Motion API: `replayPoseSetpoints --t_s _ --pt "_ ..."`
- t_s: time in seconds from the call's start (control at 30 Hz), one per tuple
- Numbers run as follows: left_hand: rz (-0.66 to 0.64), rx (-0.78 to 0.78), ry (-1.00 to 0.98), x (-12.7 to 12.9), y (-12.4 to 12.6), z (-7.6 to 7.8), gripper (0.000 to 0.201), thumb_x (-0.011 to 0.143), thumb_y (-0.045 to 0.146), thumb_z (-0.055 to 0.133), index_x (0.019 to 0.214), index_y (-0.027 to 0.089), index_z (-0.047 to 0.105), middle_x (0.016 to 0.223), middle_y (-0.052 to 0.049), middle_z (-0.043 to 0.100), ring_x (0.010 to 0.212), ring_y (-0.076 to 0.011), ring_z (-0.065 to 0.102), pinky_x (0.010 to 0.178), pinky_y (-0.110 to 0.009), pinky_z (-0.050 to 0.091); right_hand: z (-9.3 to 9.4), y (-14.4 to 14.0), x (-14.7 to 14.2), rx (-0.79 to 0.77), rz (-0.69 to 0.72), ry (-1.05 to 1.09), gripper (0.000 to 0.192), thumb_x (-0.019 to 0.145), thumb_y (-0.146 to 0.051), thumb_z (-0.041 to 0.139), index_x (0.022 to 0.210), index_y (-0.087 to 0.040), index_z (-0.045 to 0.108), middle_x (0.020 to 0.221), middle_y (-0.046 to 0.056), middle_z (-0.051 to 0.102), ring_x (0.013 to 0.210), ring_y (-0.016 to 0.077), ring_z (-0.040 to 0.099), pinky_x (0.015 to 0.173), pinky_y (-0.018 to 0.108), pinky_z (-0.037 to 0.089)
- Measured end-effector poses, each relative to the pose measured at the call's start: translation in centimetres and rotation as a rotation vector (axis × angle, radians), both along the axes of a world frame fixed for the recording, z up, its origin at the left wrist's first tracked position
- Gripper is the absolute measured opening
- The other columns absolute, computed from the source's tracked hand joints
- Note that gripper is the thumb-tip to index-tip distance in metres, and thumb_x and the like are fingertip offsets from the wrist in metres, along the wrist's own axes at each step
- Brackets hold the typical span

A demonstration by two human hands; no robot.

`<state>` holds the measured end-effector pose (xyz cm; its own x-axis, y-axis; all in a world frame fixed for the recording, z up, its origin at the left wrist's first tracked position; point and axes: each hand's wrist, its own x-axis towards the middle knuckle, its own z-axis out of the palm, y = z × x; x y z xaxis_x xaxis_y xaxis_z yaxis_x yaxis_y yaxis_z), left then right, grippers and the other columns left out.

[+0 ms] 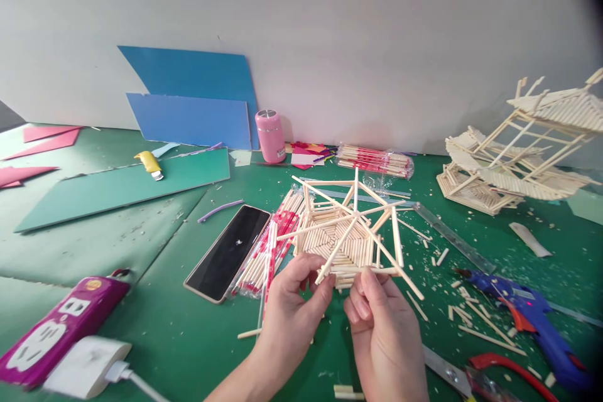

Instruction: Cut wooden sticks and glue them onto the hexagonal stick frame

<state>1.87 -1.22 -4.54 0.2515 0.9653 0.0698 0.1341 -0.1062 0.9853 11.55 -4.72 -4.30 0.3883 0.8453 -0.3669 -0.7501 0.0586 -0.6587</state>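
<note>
A small structure of pale wooden sticks (336, 239) stands in front of me, with a ringed stick floor and several sticks meeting at a raised centre above it. My left hand (301, 295) pinches its near left corner, where a slanting stick meets the front rail. On the right part of that front rail, my right hand (384, 326) has thumb and fingers closed. Both hands hide some of the near side. Packs of wooden sticks (277, 245) in red and clear wrapping lie left of it, beside a phone (228, 251).
A blue glue gun (532, 314), scissors (447, 370) and stick scraps lie right. A larger stick model (518, 151) stands at the back right. Farther back are a pink flask (270, 136) and blue boards (193, 119). A yellow cutter (149, 163) and purple power strip (61, 333) lie left.
</note>
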Motion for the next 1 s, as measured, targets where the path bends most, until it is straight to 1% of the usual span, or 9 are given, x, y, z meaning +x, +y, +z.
replayPoseSetpoints --t_s 0.13,0.3,0.47,0.67,0.87,1.0 --pt "0.002 -0.002 0.001 0.01 0.00 0.02 0.007 0.080 0.022 0.055 0.076 0.017 0.057 0.073 -0.003 0.057 0.076 -0.0200 0.056 0.068 -0.031 0.045 -0.10 0.14 0.03 0.001 -0.012 -0.016 0.031 0.065 -0.038 0.074 0.061 -0.018 0.050 0.047 -0.009 0.038 0.043 0.0042 0.031 0.041 0.017 0.030" --pt "0.008 -0.013 -0.006 0.05 0.14 0.16 0.006 0.080 0.022 0.055 0.077 0.017 0.057 0.079 -0.005 0.061 0.077 -0.0203 0.056 0.069 -0.032 0.045 -0.12 0.13 0.06 -0.005 -0.012 0.001 0.031 0.064 -0.037 0.075 0.062 -0.018 0.051 0.047 -0.010 0.038 0.043 0.0037 0.031 0.041 0.016 0.030" --pt "0.011 -0.007 -0.004 0.03 0.21 0.13 0.006 0.079 0.022 0.055 0.076 0.016 0.058 0.073 -0.003 0.057 0.075 -0.0209 0.056 0.068 -0.032 0.045 -0.15 0.08 0.08 -0.011 -0.018 -0.006 0.032 0.064 -0.037 0.076 0.060 -0.018 0.051 0.047 -0.009 0.039 0.043 0.0038 0.032 0.041 0.016 0.030" --pt "0.021 -0.014 -0.010 0.08 0.14 0.23 0.006 0.078 0.022 0.056 0.076 0.016 0.059 0.071 -0.003 0.057 0.075 -0.0208 0.056 0.068 -0.033 0.046 -0.05 0.20 0.00 -0.027 -0.017 -0.030 0.031 0.065 -0.037 0.075 0.060 -0.018 0.051 0.046 -0.009 0.039 0.043 0.0043 0.032 0.042 0.016 0.030" --pt "0.006 -0.028 -0.026 -0.10 0.03 -0.14 0.008 0.079 0.023 0.057 0.082 0.016 0.062 0.070 -0.002 0.056 0.075 -0.0201 0.056 0.068 -0.032 0.047 -0.02 0.07 -0.06 -0.023 -0.012 -0.012 0.027 0.067 -0.035 0.074 0.063 -0.018 0.053 0.046 -0.010 0.039 0.043 0.0036 0.032 0.042 0.015 0.030" --pt "0.010 -0.050 -0.050 -0.26 0.03 -0.58 0.014 0.078 0.025 0.060 0.088 0.016 0.064 0.073 -0.003 0.059 0.077 -0.0213 0.057 0.068 -0.033 0.048 -0.12 -0.16 -0.04 -0.001 0.029 -0.025 0.026 0.069 -0.037 0.072 0.063 -0.018 0.055 0.046 -0.010 0.039 0.043 0.0031 0.032 0.043 0.015 0.030"
